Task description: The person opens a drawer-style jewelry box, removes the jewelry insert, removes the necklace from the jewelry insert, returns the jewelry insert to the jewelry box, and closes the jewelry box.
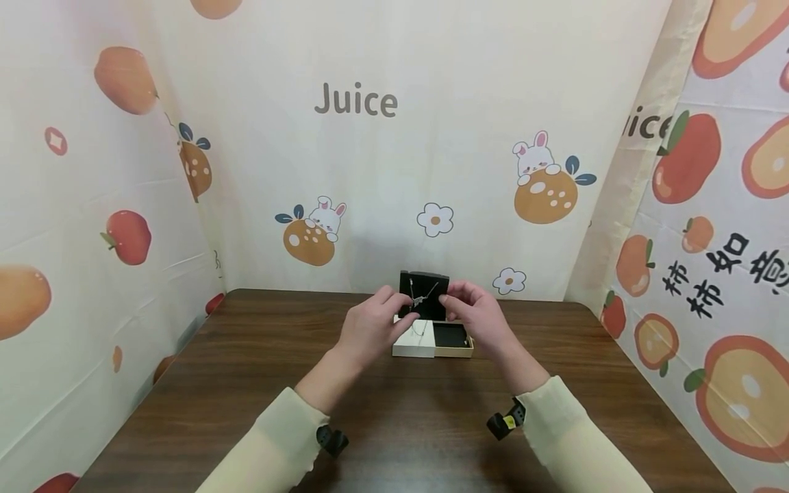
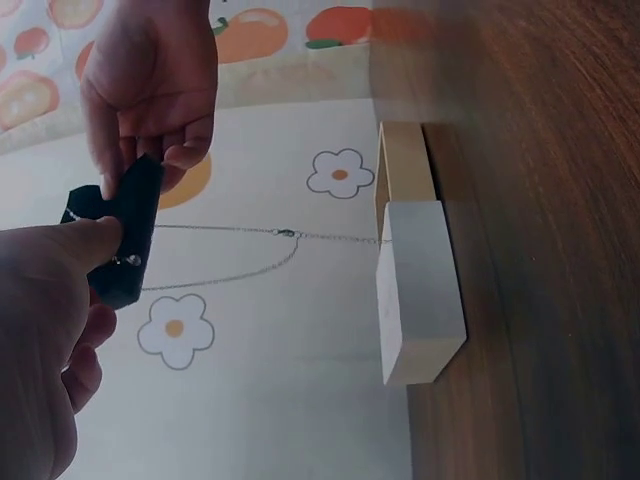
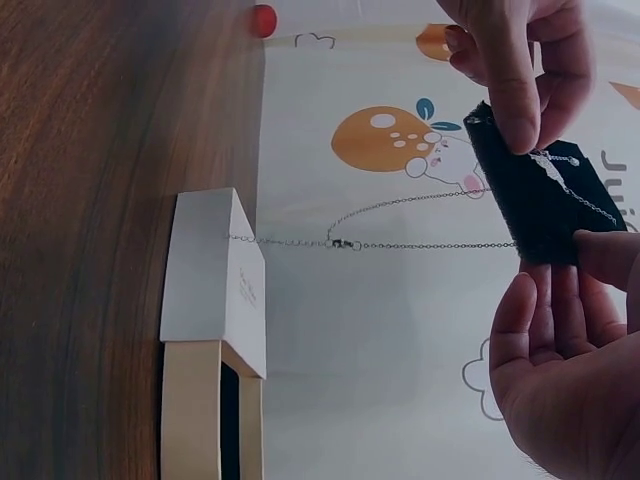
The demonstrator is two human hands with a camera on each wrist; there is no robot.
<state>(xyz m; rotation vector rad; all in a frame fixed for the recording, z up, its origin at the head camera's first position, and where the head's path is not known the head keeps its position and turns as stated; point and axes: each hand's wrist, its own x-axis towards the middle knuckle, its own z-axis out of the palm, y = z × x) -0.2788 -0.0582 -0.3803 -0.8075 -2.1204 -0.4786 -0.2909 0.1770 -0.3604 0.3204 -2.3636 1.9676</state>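
Silver on black: holding necklace [image 1: 419, 300] and card [image 1: 428, 309] upright, pinched at opposite sides in left grip [image 1: 372, 323] and right grip [image 1: 479, 315]. Suspended above the partly open box [image 1: 422, 351] on the bench [image 1: 394, 424], with chain [image 3: 430, 246] dangling below.

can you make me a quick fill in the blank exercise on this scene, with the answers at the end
The left hand and right hand hold a pad coloured ____.
The necklace is on the pad, above a box whose sleeve is coloured ____.
The box stands on a wooden ____.
The whole English word on the backdrop is ____.

Missing words: black; white; table; Juice.
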